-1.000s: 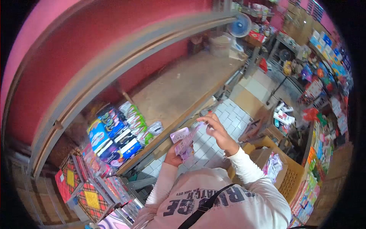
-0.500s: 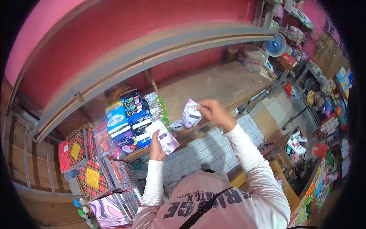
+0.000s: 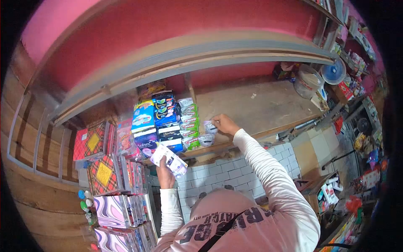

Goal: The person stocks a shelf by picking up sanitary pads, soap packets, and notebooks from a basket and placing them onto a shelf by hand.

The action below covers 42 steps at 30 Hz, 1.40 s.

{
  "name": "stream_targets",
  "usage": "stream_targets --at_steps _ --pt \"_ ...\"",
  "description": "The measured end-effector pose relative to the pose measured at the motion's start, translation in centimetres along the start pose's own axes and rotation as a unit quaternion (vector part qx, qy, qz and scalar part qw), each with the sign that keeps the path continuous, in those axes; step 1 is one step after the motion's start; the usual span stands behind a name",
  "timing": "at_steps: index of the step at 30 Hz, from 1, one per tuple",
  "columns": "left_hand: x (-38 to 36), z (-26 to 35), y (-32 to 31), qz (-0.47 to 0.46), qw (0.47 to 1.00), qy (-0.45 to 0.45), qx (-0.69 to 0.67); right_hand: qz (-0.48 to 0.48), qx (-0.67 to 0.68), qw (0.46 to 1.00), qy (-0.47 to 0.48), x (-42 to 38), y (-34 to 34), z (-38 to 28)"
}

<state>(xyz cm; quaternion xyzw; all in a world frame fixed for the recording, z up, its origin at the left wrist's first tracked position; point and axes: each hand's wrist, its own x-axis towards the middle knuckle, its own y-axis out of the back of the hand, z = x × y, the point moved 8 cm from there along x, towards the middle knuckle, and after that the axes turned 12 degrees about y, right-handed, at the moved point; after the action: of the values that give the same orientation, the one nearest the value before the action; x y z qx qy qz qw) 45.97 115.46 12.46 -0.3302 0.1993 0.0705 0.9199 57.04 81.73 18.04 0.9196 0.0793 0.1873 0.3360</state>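
My left hand (image 3: pixel 166 175) is closed around white-and-purple pouches (image 3: pixel 171 161), held over the shelf's front edge. The fingers of my right hand (image 3: pixel 226 124) pinch the upper edge of a small white-and-purple pouch (image 3: pixel 210 127) over the wooden shelf. Just in front of it, a similar pouch (image 3: pixel 206 140) lies near the shelf edge. Left of these runs a row of green-and-white Nuvo packs (image 3: pixel 189 126). Beyond that row are dark blue and black packs (image 3: pixel 167 115), a light blue pack (image 3: pixel 143 115) and a purple Softex pack (image 3: pixel 147 141).
The wooden shelf (image 3: pixel 256 103) stretches right to a clear plastic tub (image 3: pixel 307 82) and a blue-and-white round object (image 3: pixel 334 72). Stacked plaid-covered books (image 3: pixel 102 175) and swirl-patterned books (image 3: pixel 111 211) stand at left. White floor tiles (image 3: pixel 235 173) lie below; crowded goods fill the right side.
My right hand has lowered its pouch from mid-air to the shelf beside the Nuvo row. My left hand's pouches have shifted slightly left and tilted. The whole view has turned a little.
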Motion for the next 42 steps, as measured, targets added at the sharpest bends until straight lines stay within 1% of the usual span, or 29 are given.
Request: stream_targets --at_steps 1,2,5,8,11,14,17,20,23,26,29,32,35,38,41,42 --pt "0.0 -0.3 1.0 0.007 1.0 0.0 -0.005 -0.024 0.009 1.0 -0.002 0.2 -1.6 1.4" --pt "0.1 -0.7 2.0 0.015 1.0 0.0 -0.009 -0.029 0.013 0.999 0.021 0.6 -3.0 2.4" --pt "-1.4 -0.7 2.8 0.042 0.999 0.001 -0.018 -0.057 0.053 0.997 0.016 1.1 -5.6 3.3" --pt "-2.6 -0.5 2.3 0.053 0.998 -0.007 -0.029 -0.058 0.056 0.996 0.039 1.4 -6.2 2.0" --pt "-3.3 -0.6 2.1 0.065 0.997 0.003 -0.035 -0.091 0.042 0.995 0.023 1.8 -7.6 2.6" --pt "-2.9 -1.0 2.6 0.072 0.997 0.008 -0.032 -0.084 0.036 0.995 0.041 2.3 -8.7 4.2" --pt "-2.9 -0.9 2.6 0.075 0.997 0.008 -0.03 -0.095 0.017 0.995 0.033 2.2 -8.0 3.1" --pt "-2.9 -0.6 1.9 0.067 0.997 0.012 -0.026 -0.018 -0.045 0.998 0.026 1.4 -5.1 0.4" --pt "-3.0 -0.2 1.1 0.064 0.998 0.007 -0.015 0.013 -0.061 0.998 0.023 -0.3 -2.2 -4.0" --pt "-2.4 -0.4 1.1 0.059 0.998 0.011 -0.006 -0.049 -0.087 0.993 0.069 -2.1 -3.9 -3.6" --pt "-1.5 -0.8 0.8 0.042 0.999 0.014 -0.002 -0.049 -0.098 0.992 0.065 -3.0 -6.9 0.3" --pt "-0.7 -1.0 0.4 0.021 1.0 0.02 -0.001 -0.093 -0.098 0.987 0.088 -2.8 -8.0 0.8" --pt "-0.5 -1.2 -0.4 0.01 1.0 0.028 0.003 -0.055 -0.048 0.997 0.038 -3.1 -6.7 -1.1" --pt "-0.1 -1.3 -1.0 -0.002 1.0 0.027 0.0 -0.062 -0.074 0.995 0.039 -3.1 -7.4 -0.4" --pt "-0.2 -1.3 -1.6 -0.001 0.999 0.035 0.009 -0.043 -0.049 0.998 0.002 -3.3 -6.3 -1.0" --pt "0.0 -1.4 -1.5 0.002 0.999 0.037 0.014 -0.027 -0.048 0.998 0.015 -3.3 -5.9 -1.0"
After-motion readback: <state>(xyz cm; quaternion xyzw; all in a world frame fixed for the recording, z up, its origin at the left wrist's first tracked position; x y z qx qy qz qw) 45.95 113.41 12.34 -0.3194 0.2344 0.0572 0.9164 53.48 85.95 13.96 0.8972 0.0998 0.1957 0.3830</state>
